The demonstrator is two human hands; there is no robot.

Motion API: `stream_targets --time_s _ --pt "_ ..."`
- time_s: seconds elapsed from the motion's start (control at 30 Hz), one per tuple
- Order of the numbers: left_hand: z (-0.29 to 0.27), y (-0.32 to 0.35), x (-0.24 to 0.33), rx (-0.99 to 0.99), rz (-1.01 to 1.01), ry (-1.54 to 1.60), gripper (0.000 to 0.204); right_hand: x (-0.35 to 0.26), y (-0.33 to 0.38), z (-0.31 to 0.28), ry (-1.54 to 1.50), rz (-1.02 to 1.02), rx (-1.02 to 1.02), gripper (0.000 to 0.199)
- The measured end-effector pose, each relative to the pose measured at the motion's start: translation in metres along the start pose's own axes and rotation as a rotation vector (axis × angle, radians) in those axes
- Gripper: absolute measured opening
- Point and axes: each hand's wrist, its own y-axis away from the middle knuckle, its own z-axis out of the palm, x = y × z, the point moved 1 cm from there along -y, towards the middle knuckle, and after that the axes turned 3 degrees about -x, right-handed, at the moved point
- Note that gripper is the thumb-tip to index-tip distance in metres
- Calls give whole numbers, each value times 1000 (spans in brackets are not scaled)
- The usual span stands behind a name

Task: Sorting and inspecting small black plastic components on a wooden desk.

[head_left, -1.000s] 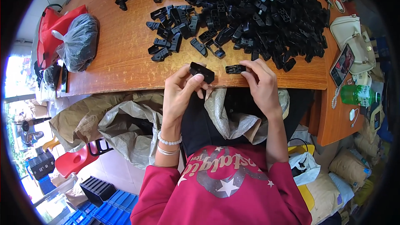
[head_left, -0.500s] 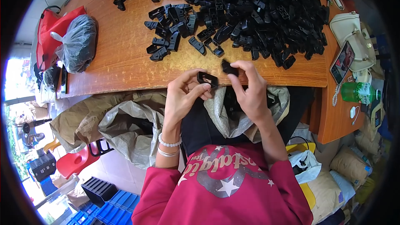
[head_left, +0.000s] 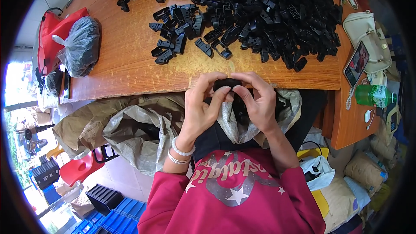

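The bench point(head_left: 130, 52) spreads beyond your left grip point(head_left: 203, 100) and right grip point(head_left: 261, 100), with the heap of black parts point(head_left: 277, 19) ahead of them. Both pinch the black pieces point(head_left: 225, 85), held together between them, long axis running left to right. Half a second ago the pieces were apart, one per grip.
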Motion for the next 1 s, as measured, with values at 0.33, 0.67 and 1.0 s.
stream_targets --time_s 0.33,0.67,1.0 --pt "-36 -67 -20 2 515 -1209 34 8 -59 -40 1002 -278 212 21" --pt "-29 -45 -12 31 53 -473 27 18 -68 -29 1094 -348 120 31" --pt "-22 -28 5 -196 -286 339 34 -3 -31 -9 45 -228 42 17"
